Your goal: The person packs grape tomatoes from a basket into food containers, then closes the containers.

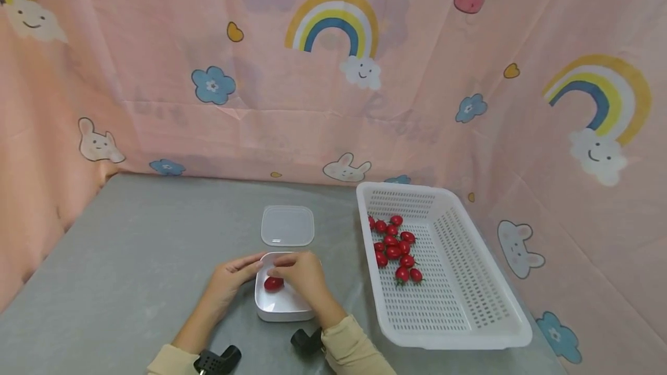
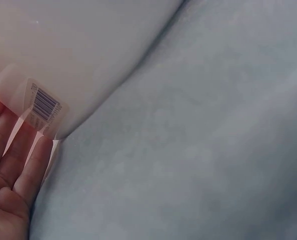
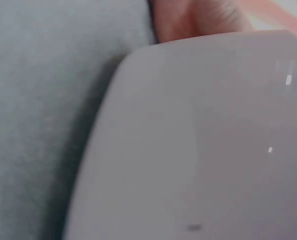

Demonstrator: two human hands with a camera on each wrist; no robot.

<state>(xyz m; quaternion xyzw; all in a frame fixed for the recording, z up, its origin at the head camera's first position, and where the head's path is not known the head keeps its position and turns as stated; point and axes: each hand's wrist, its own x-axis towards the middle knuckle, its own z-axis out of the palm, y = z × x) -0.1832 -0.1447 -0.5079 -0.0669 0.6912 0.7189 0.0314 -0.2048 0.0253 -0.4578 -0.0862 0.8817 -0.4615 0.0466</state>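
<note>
A small white plastic box (image 1: 283, 308) stands on the grey tabletop, with a red cherry tomato (image 1: 273, 284) inside on its left. My left hand (image 1: 231, 282) rests against the box's left side, fingers and thumb near the rim. Seen from the left wrist, straight fingers (image 2: 31, 170) touch the translucent wall beside a barcode label (image 2: 44, 107). My right hand (image 1: 302, 274) reaches over the box from the right, bent fingers right above the tomato; whether they pinch anything I cannot tell. The box wall (image 3: 188, 125) fills most of the right wrist view.
A translucent lid (image 1: 288, 225) lies behind the box. To the right stands a large white perforated basket (image 1: 458, 311), with several cherry tomatoes (image 1: 393, 252) along its left side. A pink printed curtain (image 1: 250, 132) hangs behind the table (image 1: 130, 259).
</note>
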